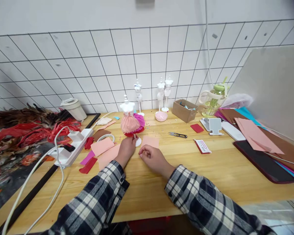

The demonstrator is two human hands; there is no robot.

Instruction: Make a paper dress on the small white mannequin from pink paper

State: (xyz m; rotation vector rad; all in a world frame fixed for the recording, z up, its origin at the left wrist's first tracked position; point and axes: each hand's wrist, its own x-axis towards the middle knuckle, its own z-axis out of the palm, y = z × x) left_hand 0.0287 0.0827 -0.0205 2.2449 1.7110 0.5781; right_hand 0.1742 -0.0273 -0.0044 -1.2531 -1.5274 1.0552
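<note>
A small white mannequin in a pink ruffled dress point(129, 121) stands on a round white base on the wooden table point(210, 169). My left hand point(126, 149) reaches up to its stem below the skirt, fingers closed around it. My right hand point(152, 157) rests on the table just right of the base, fingers curled in a loose fist; what they hold, if anything, is hidden. A pink felt piece point(150, 141) lies beside the base.
Three bare white mannequins point(161, 94) and a pink bowl point(161, 116) stand at the back. Thread snips point(177, 134), a cardboard box point(185, 110), a phone stand point(215, 126) and felt sheets point(257, 133) lie right. A power strip point(72, 147), felt scraps and feathers point(22, 130) lie left.
</note>
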